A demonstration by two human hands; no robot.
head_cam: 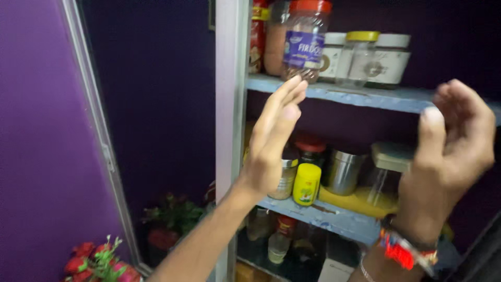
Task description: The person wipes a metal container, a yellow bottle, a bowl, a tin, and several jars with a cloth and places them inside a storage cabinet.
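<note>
1. Landmark: the upper shelf (365, 96), a pale blue board across the open cupboard.
2. Left hand (271, 141) is raised in front of the cupboard, palm facing right, fingers (289, 91) straight and held together. It holds nothing. The fingertips reach the front edge of the upper shelf.
3. Right hand (451, 151) is up at the right end of the upper shelf and overlaps its edge in view. Fingers are loosely curled, the thumb upright, and nothing is in the grip. The two hands face each other, well apart.
4. A red band (404, 253) sits on the right wrist, with a thin chain just below it.
5. Nearest thing: a clear plastic jar (305, 39) with a red lid and purple label. It stands on the upper shelf just above the left fingertips. I cannot tell whether they touch it.
6. Also on the upper shelf, right of that jar: a small glass jar with a yellow lid (357, 57), flanked by white tubs (391, 57).
7. Below the upper shelf, on the lower shelf (334, 219): a small yellow container (306, 184) just right of the left palm, then a steel pot (343, 171), then a clear box with a pale lid (389, 172).
8. Far below and left of the upper shelf: red flowers (96, 261) against the purple wall (36, 130).
</note>
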